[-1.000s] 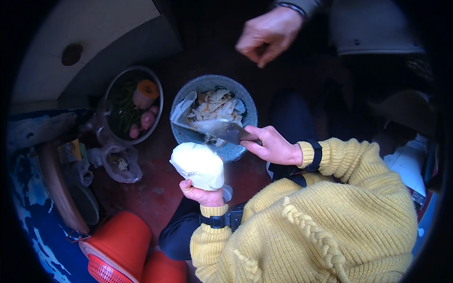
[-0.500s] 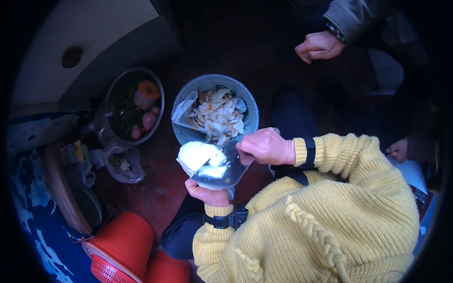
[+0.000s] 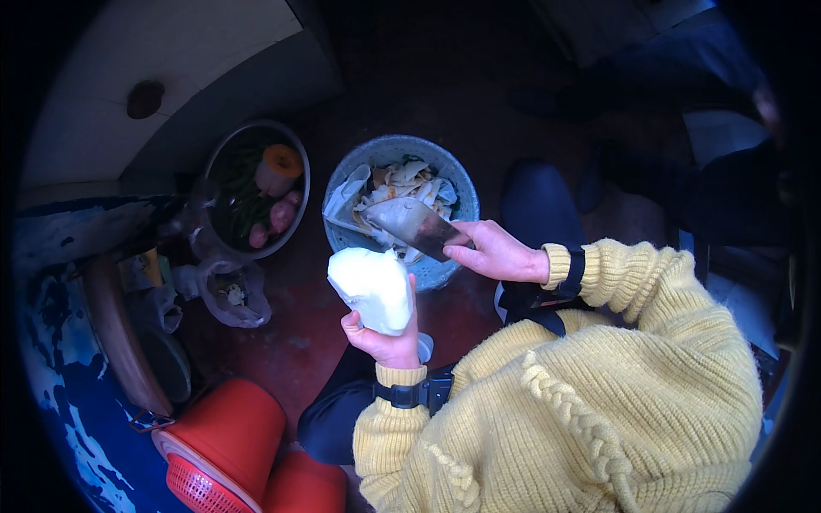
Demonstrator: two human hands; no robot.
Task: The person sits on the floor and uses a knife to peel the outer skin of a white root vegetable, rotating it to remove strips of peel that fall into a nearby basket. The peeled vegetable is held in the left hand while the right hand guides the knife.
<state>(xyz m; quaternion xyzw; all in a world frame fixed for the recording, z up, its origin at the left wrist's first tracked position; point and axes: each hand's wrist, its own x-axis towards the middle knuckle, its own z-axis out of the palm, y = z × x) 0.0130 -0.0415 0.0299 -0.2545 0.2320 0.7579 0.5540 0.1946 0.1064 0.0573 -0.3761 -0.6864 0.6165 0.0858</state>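
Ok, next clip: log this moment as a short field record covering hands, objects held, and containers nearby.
left hand: holds a peeled white vegetable
right hand: grips a broad knife, blade apart from the vegetable
blue basin: below the knife, holds pale peelings
metal bowl: left of the basin, with greens, pink roots and an orange piece
red baskets: lower left, on the floor

Left hand (image 3: 386, 342) grips peeled vegetable (image 3: 373, 289); right hand (image 3: 492, 250), knife (image 3: 416, 226).

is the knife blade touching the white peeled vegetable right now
No, the broad metal knife blade in the right hand is held over the blue bowl of peelings, apart from the white peeled vegetable.
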